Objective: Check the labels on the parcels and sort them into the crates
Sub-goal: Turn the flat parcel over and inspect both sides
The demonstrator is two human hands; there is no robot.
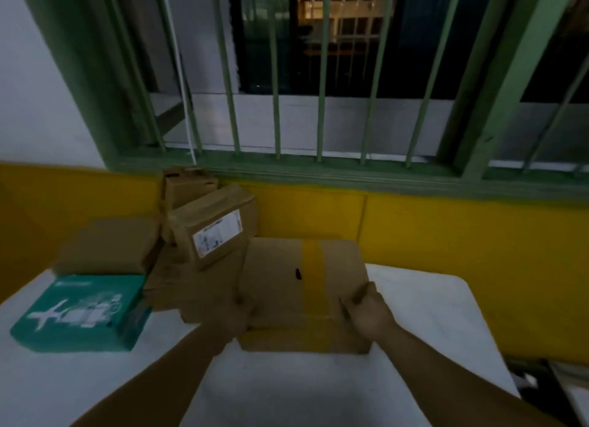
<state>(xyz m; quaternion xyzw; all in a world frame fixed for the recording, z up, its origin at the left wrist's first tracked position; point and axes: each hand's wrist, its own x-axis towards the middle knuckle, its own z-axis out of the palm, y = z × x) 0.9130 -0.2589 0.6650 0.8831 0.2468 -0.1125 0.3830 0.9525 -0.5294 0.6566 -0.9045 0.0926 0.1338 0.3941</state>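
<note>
A large brown cardboard parcel (287,283) with a yellow tape strip across its top sits on the white table (424,302). My left hand (237,315) grips its left near corner and my right hand (366,308) grips its right near edge. No label shows on its top face. Behind it to the left, a smaller brown parcel (213,225) leans tilted, with a white printed label facing me. More brown boxes (185,184) are stacked behind that one. A teal box (83,312) with white pictures lies at the table's left. No crate is in view.
A flat brown box (108,248) lies behind the teal one. A yellow wall band (446,251) and a green barred window (318,76) stand directly behind the table. Dark objects (548,382) lie on the floor past the table's right edge.
</note>
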